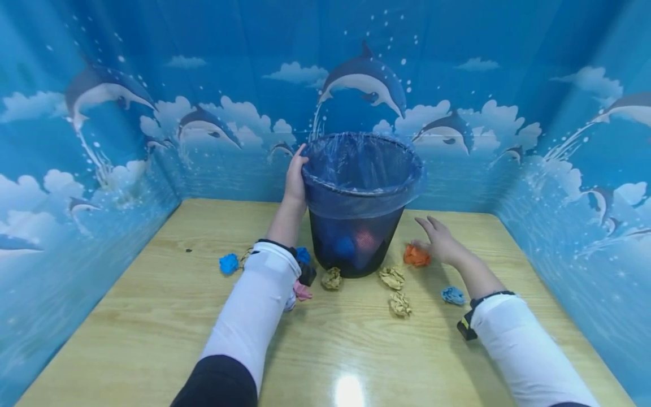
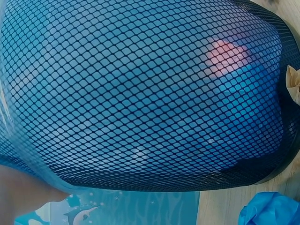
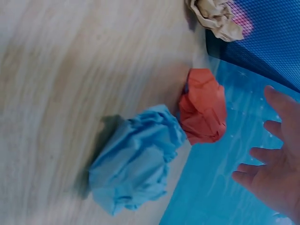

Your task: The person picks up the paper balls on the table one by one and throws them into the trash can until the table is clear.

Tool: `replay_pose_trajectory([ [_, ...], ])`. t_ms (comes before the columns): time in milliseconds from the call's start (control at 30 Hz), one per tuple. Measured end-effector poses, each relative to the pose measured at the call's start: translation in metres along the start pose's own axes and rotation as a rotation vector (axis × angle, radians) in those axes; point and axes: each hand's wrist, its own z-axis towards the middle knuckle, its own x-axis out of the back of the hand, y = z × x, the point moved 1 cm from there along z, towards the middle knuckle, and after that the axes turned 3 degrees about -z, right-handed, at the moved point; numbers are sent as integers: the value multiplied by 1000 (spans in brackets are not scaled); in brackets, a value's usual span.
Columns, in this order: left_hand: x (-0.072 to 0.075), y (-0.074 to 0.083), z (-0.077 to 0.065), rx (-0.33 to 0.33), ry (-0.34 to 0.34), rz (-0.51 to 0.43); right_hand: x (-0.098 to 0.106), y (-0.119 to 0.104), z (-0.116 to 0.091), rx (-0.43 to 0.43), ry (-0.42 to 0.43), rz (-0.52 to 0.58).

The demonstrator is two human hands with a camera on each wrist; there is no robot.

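Note:
A black mesh wastebasket with a translucent blue plastic liner stands toward the back of the table. At its left side, my left hand grips the basket near the rim; most of its fingers are hidden. Blue and reddish shapes show through the mesh. My right hand is to the right of the basket, its fingers spread and holding nothing. Nearest to it lies a crumpled orange paper ball. In the right wrist view a light blue paper ball sits beside the orange one.
Crumpled tan paper balls lie by the basket's base, another closer to me. Left of the basket are a blue ball and a pink one, the latter partly behind my left forearm. A dolphin-print curtain surrounds the wooden table.

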Motion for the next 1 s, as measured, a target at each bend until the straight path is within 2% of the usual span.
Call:
replay_pose_trajectory([
  [200,1,-1,0,4,9,1,-7,-1,3,19,-25,-33],
  [500,4,-4,-4,25,16,-26,-14,-4,7,-1,-90,-94],
  [833,3,-2,-2,12,-2,-10,-28,-3,7,35,-139,-121],
  [1000,0,-1,-2,5,-11,-12,-35,0,6,20,-165,-126],
])
